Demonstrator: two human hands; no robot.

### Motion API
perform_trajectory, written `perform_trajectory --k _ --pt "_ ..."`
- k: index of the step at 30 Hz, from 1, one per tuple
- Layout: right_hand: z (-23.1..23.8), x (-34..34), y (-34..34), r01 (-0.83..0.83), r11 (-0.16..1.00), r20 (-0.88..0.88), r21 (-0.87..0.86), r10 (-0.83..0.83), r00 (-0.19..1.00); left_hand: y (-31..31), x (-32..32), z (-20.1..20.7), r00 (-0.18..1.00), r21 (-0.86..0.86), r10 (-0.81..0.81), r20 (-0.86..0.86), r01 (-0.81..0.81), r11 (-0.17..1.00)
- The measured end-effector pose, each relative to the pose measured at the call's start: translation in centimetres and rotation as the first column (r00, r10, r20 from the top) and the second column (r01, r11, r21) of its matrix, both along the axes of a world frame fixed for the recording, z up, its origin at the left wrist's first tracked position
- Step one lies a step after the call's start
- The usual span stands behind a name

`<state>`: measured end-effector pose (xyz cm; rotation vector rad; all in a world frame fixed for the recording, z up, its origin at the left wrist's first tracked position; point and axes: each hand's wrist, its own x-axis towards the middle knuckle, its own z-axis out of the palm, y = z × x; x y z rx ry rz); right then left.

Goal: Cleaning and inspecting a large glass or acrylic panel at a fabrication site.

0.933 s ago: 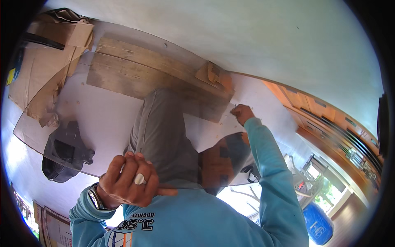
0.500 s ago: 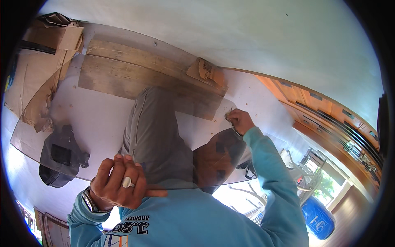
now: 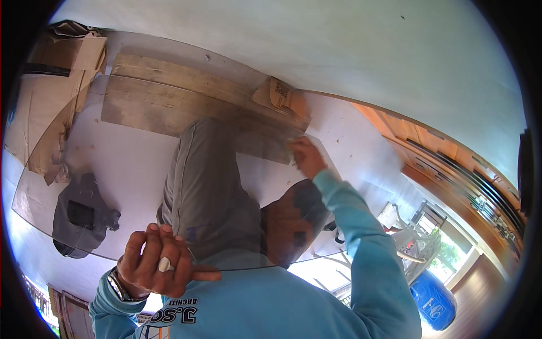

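Observation:
A large clear pane [image 3: 135, 164] spans the space over my lap, and my grey-trousered legs show through it. My left hand [image 3: 158, 260], with a ring and a wristwatch, is closed on the pane's near edge at the left. The thumb side lies along that edge. Toward the pane's far right side, my right hand [image 3: 310, 159] pinches a small crumpled wad [image 3: 292, 151] against or just over the surface. Motion blurs the wad, so I cannot tell its material. Fingers hide most of it.
Wooden boards [image 3: 169, 101] lie beyond the pane, with a torn cardboard piece [image 3: 282, 97] at their right end. More cardboard [image 3: 42, 113] is at far left, above a dark grey bag-like item [image 3: 84, 217]. Orange-brown cabinetry [image 3: 429, 144] and a blue drum-shaped container [image 3: 433, 299] stand right.
My right hand has moved left and slightly farther away with the wad. The pane's near edge and my left hand have shifted slightly toward me.

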<state>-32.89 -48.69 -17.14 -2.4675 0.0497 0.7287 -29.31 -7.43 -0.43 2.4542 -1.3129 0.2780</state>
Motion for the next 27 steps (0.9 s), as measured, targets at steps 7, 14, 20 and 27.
perform_trajectory --k 7,14,20,27 --pt "-1.4 -3.8 -7.8 -0.078 0.875 -0.182 -0.477 -0.011 0.983 -0.3 0.4 -0.1 0.999 -0.016 -0.025 0.034 0.025 1.0" --pt "0.2 -1.6 -4.9 0.001 0.995 -0.034 -0.101 -0.004 0.999 -0.3 0.2 0.2 0.999 0.043 0.011 0.035 -0.013 0.999" --pt "1.5 -1.4 -4.3 0.007 0.997 -0.099 -0.074 -0.014 0.995 -0.3 0.3 0.0 0.999 0.033 0.013 0.044 -0.015 0.999" --pt "-0.4 -0.2 -4.8 -0.017 0.982 -0.04 -0.187 0.009 0.999 -0.5 1.0 0.2 1.0 0.019 -0.007 0.026 0.007 1.0"
